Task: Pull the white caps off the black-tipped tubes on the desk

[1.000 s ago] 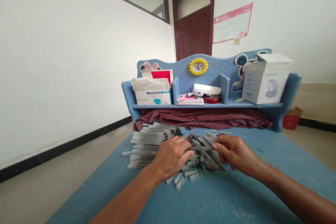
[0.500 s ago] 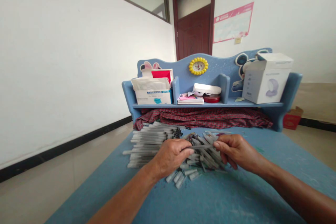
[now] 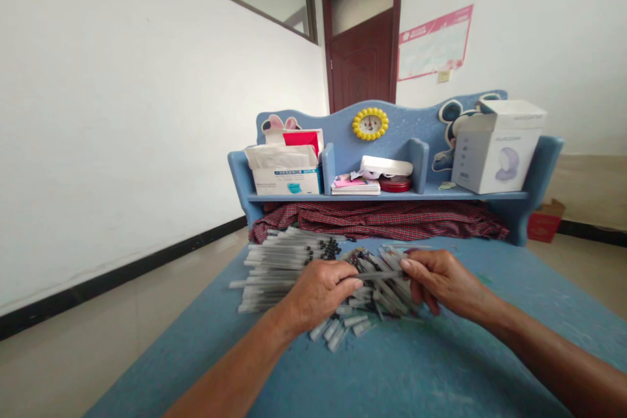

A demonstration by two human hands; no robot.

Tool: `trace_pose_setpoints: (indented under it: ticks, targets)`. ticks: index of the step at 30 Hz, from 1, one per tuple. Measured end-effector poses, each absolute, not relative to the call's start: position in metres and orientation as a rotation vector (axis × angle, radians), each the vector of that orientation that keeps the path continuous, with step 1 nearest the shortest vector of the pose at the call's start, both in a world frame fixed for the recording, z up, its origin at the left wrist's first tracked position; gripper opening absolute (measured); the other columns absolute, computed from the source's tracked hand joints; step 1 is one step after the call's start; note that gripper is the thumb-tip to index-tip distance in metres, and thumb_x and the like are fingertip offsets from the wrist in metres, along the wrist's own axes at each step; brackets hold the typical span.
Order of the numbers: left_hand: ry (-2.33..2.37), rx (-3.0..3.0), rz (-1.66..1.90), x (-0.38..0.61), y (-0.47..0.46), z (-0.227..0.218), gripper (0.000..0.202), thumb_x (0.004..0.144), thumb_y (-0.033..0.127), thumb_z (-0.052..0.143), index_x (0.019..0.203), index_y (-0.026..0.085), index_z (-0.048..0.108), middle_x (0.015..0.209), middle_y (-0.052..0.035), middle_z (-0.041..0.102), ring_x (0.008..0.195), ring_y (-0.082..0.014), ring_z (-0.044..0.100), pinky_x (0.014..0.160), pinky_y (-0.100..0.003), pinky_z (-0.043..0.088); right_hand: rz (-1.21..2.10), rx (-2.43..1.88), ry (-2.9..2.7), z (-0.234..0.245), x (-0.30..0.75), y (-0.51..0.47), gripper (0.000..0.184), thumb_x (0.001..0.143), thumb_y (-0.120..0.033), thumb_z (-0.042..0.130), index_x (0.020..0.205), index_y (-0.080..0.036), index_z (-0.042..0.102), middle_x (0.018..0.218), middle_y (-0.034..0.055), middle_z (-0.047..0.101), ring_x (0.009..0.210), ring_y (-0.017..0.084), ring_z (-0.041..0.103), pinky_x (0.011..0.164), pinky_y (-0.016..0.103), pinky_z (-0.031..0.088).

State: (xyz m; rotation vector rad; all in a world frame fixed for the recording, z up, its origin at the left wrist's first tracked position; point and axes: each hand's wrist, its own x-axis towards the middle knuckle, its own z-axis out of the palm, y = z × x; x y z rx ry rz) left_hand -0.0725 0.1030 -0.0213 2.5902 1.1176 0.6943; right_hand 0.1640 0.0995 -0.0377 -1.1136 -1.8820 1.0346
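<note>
A slim greyish pen [image 3: 379, 275] spans level between my two hands. My left hand [image 3: 326, 287] is closed on its left end, thumb and forefinger pinching it. At the other end, the fingertips of my right hand [image 3: 438, 281] pinch it, the other fingers curled below. Behind my left hand lies a stack of frosted pen barrels [image 3: 274, 268] with black tips pointing right. Under the held pen is a jumbled heap of clear pen parts [image 3: 392, 294], partly hidden by my hands. Several loose clear caps [image 3: 337, 338] lie in front of it.
The blue table [image 3: 392, 372] carries a shelf [image 3: 421, 194] at its back. On that stand a mask box [image 3: 289, 181], a red round tin [image 3: 396, 184] and a white carton [image 3: 499, 150]. A red checked cloth [image 3: 382, 219] lies bunched beneath the shelf.
My right hand has shifted very slightly to the right along with its end of the pen. My left hand looks almost still, and the stack and heap are unchanged.
</note>
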Motion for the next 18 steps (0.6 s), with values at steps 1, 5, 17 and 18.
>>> trace_pose_setpoints:
  ticks: [1,5,17,18]
  targets:
    - [1.123,2.593,0.692,-0.0723,0.1031,-0.0214,0.022,0.086,0.026,0.047,0.077,0.015,0.064,0.065,0.0019,0.055,0.063,-0.0102,0.053,0.06,-0.018,0.036,1.033,-1.111,-1.884,-0.0386,0.164,0.0996,0.041,0.084,-0.049,0.045,0.059,-0.017,0.045,0.047,-0.0024,0.054,0.03,0.004,0.042,0.032,0.016,0.029]
    - [1.15,2.595,0.697,-0.0721,0.1034,-0.0216,0.022,0.087,0.027,0.048,0.078,0.016,0.064,0.066,0.0019,0.057,0.064,-0.0103,0.053,0.06,-0.018,0.036,1.103,-1.062,-1.811,-0.0408,0.1645,0.1007,0.03,0.081,-0.046,0.053,0.074,-0.018,0.048,0.053,-0.0042,0.056,0.032,0.006,0.045,0.032,0.016,0.032]
    - [1.155,2.612,0.659,-0.0725,0.1054,-0.0228,0.022,0.087,0.027,0.047,0.077,0.016,0.063,0.064,0.002,0.057,0.063,-0.0104,0.054,0.058,-0.018,0.036,1.089,-1.149,-1.815,-0.0386,0.1641,0.1006,0.028,0.081,-0.045,0.051,0.089,-0.018,0.048,0.05,-0.0068,0.054,0.03,0.006,0.041,0.03,0.015,0.028]
    - [1.159,2.61,0.654,-0.0724,0.1052,-0.0225,0.022,0.087,0.027,0.047,0.076,0.016,0.063,0.064,0.0019,0.057,0.063,-0.0106,0.054,0.058,-0.018,0.036,1.078,-1.163,-1.832,-0.0386,0.1641,0.1006,0.028,0.083,-0.045,0.049,0.088,-0.018,0.049,0.05,-0.0066,0.054,0.029,0.005,0.041,0.03,0.015,0.028]
